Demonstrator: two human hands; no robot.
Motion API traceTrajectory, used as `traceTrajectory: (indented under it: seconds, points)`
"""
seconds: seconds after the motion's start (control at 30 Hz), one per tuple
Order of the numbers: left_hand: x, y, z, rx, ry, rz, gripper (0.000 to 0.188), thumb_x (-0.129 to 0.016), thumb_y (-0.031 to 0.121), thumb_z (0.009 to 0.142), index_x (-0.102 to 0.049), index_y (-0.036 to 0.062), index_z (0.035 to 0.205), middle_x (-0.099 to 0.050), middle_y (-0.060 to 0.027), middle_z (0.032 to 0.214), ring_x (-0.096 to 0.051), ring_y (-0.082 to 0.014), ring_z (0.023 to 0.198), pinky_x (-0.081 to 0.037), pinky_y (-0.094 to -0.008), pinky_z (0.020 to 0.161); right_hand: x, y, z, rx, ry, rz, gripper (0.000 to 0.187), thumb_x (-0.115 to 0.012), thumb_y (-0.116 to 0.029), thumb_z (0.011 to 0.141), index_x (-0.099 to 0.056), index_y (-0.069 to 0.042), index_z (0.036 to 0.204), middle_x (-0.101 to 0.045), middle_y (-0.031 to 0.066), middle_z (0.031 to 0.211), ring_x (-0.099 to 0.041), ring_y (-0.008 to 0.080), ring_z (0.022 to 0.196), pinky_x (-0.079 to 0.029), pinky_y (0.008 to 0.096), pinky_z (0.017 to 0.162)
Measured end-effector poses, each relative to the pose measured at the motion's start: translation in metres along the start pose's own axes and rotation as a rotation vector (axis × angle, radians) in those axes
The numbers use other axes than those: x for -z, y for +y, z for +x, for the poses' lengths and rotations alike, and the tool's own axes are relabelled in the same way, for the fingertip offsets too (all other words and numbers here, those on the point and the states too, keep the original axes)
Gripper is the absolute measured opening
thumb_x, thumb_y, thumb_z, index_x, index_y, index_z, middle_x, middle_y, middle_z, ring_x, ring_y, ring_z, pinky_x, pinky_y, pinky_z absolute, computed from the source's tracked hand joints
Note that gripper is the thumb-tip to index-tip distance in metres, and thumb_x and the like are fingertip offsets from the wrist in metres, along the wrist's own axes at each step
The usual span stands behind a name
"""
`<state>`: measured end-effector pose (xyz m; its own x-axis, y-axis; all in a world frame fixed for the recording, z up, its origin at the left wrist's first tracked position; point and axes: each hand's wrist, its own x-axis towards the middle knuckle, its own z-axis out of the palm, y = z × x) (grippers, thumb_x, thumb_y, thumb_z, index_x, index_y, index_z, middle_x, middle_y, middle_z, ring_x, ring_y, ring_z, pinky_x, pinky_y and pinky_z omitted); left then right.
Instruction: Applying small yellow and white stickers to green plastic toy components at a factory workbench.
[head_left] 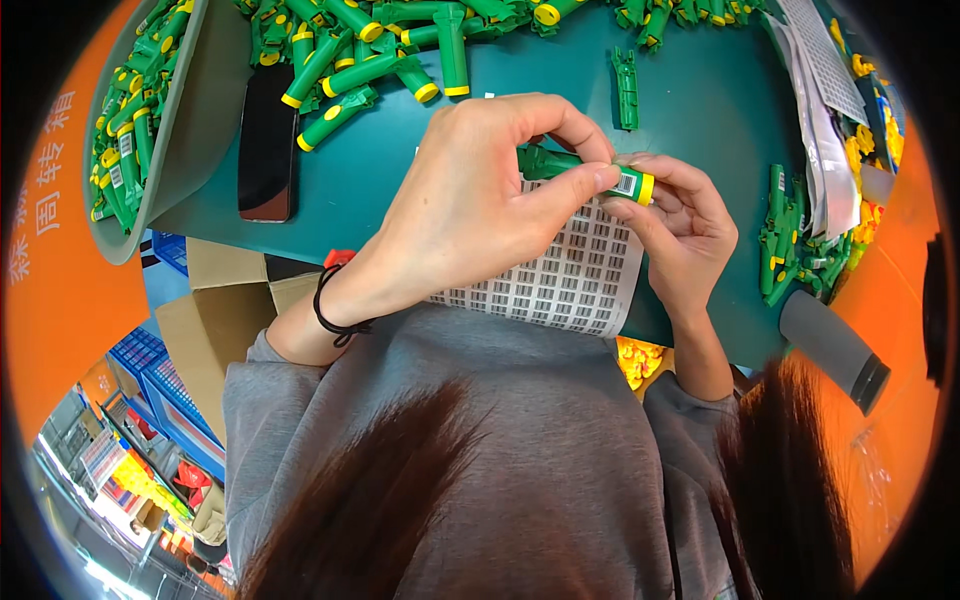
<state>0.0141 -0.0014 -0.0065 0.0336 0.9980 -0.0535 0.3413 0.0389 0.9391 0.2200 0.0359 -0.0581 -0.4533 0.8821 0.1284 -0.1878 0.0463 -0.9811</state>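
Left hand point(470, 200) and right hand point(685, 225) together pinch 1 green plastic tube with yellow cap point(590, 175) above the white barcode label sheet point(560, 275) at the teal table point(700, 110)'s near edge.

a white sheet of small barcode stickers point(560, 275) lies right under the fingers, one white sticker point(626, 184) already on the green tube at the fingertips. brown cardboard boxes point(215, 320) sit below-left of them, a dark phone screen point(267, 145) to their left.

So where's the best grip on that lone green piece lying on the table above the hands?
Probably across the narrow middle of the lone green piece, pinched from above: it lies flat and lengthwise on the teal table, clear space on both long sides.
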Motion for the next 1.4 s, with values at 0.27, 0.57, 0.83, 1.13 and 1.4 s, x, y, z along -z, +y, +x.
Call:
traceTrajectory:
  seconds: [0.27, 0.57, 0.83, 1.13, 1.4]
  points:
    - [-0.005, -0.001, -0.001, 0.018, 0.020, -0.002, 0.012, -0.074, 0.008, 0.087, -0.069, -0.0010, 0.093, -0.073, -0.0067, 0.095, -0.066, -0.0119, 0.092, -0.049, -0.0285, 0.091, 0.001, -0.002, -0.001, -0.013, -0.004, -0.026, 0.040, -0.072, 0.016, 0.080, -0.059, 0.009, 0.117, -0.066, 0.0189, 0.115, -0.066, 0.0234, 0.108, -0.055, 0.0345, 0.098]
    - [-0.004, -0.014, 0.004, 0.096, -0.128, -0.098, 0.020, -0.075, 0.020, 0.091, -0.071, 0.0002, 0.092, -0.065, -0.0007, 0.080, -0.061, -0.0080, 0.079, -0.049, -0.0248, 0.070, 0.007, 0.005, 0.001, 0.096, -0.065, -0.084, 0.040, -0.074, 0.014, 0.078, -0.060, 0.008, 0.115, -0.067, 0.0189, 0.114, -0.066, 0.0250, 0.107, -0.054, 0.0360, 0.096]
    - [0.000, -0.012, -0.010, 0.173, -0.089, -0.238, 0.027, -0.070, 0.026, 0.096, -0.075, 0.0006, 0.091, -0.061, 0.0051, 0.072, -0.048, -0.0014, 0.067, -0.038, -0.0221, 0.056, 0.000, -0.006, 0.010, 0.035, -0.169, -0.252, 0.051, -0.085, 0.002, 0.072, -0.063, 0.002, 0.118, -0.064, 0.0122, 0.122, -0.061, 0.0226, 0.113, -0.048, 0.0339, 0.097]
    - [0.184, -0.004, -0.019, -0.058, 1.131, 0.989, 0.029, -0.062, 0.015, 0.096, -0.065, -0.0040, 0.117, -0.069, -0.0221, 0.108, -0.065, -0.0362, 0.099, -0.047, -0.0437, 0.093, 0.052, 0.002, -0.030, -0.032, 0.033, -1.173, 0.030, -0.083, -0.013, 0.079, -0.062, -0.002, 0.098, -0.054, 0.0152, 0.113, -0.055, 0.0315, 0.108, -0.044, 0.0375, 0.096]
    - [-0.001, -0.043, -0.027, -0.494, 0.275, 0.387, 0.027, -0.077, 0.010, 0.082, -0.072, 0.0062, 0.109, -0.066, -0.0080, 0.105, -0.062, -0.0281, 0.093, -0.052, -0.0382, 0.079, 0.018, 0.007, -0.019, -0.367, 0.077, -0.342, 0.013, -0.070, -0.007, 0.093, -0.066, 0.002, 0.101, -0.067, 0.0054, 0.106, -0.061, 0.0122, 0.097, -0.046, 0.0257, 0.090]
